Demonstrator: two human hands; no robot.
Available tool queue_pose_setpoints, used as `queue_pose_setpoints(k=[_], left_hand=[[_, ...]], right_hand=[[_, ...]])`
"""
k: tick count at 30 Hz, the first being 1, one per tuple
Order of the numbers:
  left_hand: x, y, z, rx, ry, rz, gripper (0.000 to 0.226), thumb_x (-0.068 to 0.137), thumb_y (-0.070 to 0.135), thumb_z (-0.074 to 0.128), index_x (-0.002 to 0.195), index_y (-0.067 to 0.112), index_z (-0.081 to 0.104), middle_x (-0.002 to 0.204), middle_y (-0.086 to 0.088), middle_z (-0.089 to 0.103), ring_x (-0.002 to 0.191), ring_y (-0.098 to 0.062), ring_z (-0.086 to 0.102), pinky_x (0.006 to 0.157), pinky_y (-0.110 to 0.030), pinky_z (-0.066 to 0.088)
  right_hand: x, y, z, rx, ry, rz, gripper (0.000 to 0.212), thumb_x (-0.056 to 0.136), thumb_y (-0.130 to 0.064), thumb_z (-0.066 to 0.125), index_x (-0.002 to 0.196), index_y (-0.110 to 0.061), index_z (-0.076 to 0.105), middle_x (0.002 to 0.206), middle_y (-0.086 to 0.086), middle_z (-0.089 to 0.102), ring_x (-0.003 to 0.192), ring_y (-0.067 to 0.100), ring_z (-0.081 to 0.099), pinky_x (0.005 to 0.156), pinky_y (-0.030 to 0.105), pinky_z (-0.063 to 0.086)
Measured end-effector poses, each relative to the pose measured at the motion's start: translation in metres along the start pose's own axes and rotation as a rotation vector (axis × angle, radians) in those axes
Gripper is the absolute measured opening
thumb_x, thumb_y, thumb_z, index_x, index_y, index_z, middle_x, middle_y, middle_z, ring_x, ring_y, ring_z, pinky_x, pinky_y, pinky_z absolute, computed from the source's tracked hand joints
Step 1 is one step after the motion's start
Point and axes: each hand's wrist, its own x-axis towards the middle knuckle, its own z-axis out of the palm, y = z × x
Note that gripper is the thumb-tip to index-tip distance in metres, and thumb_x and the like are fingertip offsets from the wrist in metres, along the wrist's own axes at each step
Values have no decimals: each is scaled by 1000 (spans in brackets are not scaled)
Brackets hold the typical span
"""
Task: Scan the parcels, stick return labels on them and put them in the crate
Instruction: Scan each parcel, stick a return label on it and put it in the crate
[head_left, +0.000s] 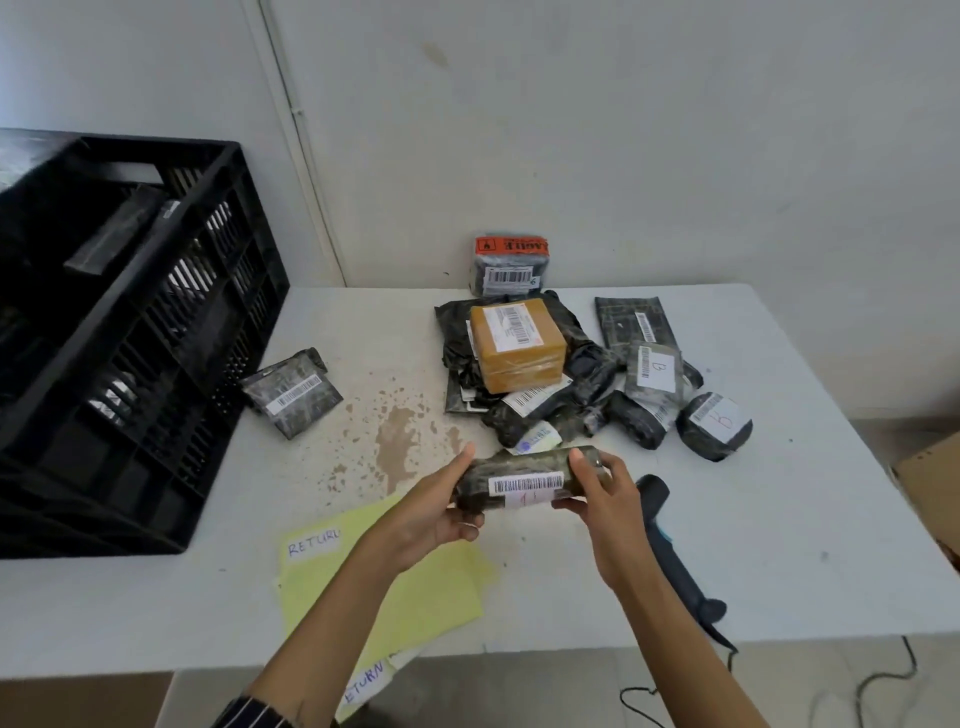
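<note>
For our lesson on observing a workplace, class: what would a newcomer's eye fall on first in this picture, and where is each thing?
First, the dark parcel with a barcode label, held by its ends between the left hand and right hand over the near middle of the white table. Next, the big black crate at the left, then the tan box topping the heap of dark parcels at the back.
</note>
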Motion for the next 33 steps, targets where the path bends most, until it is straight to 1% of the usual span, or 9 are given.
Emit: queue_pose_setpoints(k=[5, 9, 13, 16, 18, 20, 24, 28, 33], left_hand=[[10, -23, 27, -11, 137, 76, 50, 95, 40, 48, 122, -2, 53, 78, -7, 58, 53, -14, 45, 49, -25, 41], [13, -31, 36, 20, 182, 61, 51, 95, 41, 48, 123, -1, 52, 77, -7, 55, 50, -13, 45, 48, -24, 40], [18, -37, 37, 22, 215, 33, 50, 95, 44, 47, 118, 1, 57, 73, -7, 56, 50, -14, 46, 48, -24, 40], [19, -36, 36, 20, 227, 3, 48, 95, 45, 46, 112, 2, 60, 67, -6, 56, 49, -14, 45, 47, -24, 39], [20, -36, 34, 20, 233, -4, 46, 95, 45, 46, 107, 4, 62, 65, -6, 56, 49, -14, 45, 46, -24, 39], [22, -35, 32, 24, 242, -5, 45, 95, 45, 46, 105, 4, 63, 66, -6, 57, 49, -15, 44, 47, -24, 38], [28, -30, 27, -32, 264, 1, 43, 97, 44, 42, 101, 7, 63, 68, -8, 56, 49, -15, 43, 48, -26, 35], [35, -27, 22, -40, 265, -10, 44, 98, 45, 40, 103, 8, 63, 70, -10, 57, 50, -15, 43, 48, -26, 35], [42, -25, 22, -17, 252, -7, 47, 98, 45, 40, 109, 5, 62, 69, -8, 59, 51, -15, 43, 48, -25, 36]], right_hand=[[-14, 13, -38, -244, 66, -92, 27, 98, -30, 43, 119, -16, 53, 109, 4, 61, 100, 17, 58, 79, 23, 49], [-8, 46, -85, -1107, 311, -353, 49, 82, -17, 69, 124, 0, 51, 116, 20, 53, 103, 38, 50, 82, 44, 42], [0, 73, -108, -1356, 267, -243, 64, 59, -25, 87, 106, 7, 58, 90, 25, 59, 80, 41, 56, 68, 44, 43], [6, 70, -111, -1496, 194, -138, 47, 78, -37, 71, 109, -6, 52, 100, 11, 60, 92, 31, 57, 77, 38, 38], [7, 64, -111, -1458, 129, -89, 35, 86, -36, 58, 109, -13, 47, 102, 4, 60, 95, 23, 56, 82, 33, 34], [-3, 54, -107, -1181, 77, -53, 23, 85, -30, 59, 98, -14, 47, 87, 1, 61, 82, 22, 57, 79, 32, 36], [-42, 34, -87, -698, 30, -33, 19, 83, -20, 65, 79, -7, 52, 65, 3, 54, 60, 16, 47, 55, 20, 37], [-81, 19, -67, -553, -58, -11, 20, 84, -22, 65, 73, -8, 54, 62, 6, 53, 57, 14, 46, 57, 26, 39], [-107, 10, -48, -472, -126, 44, 28, 88, -21, 61, 66, -9, 49, 52, -3, 49, 45, 6, 42, 49, 18, 36]])
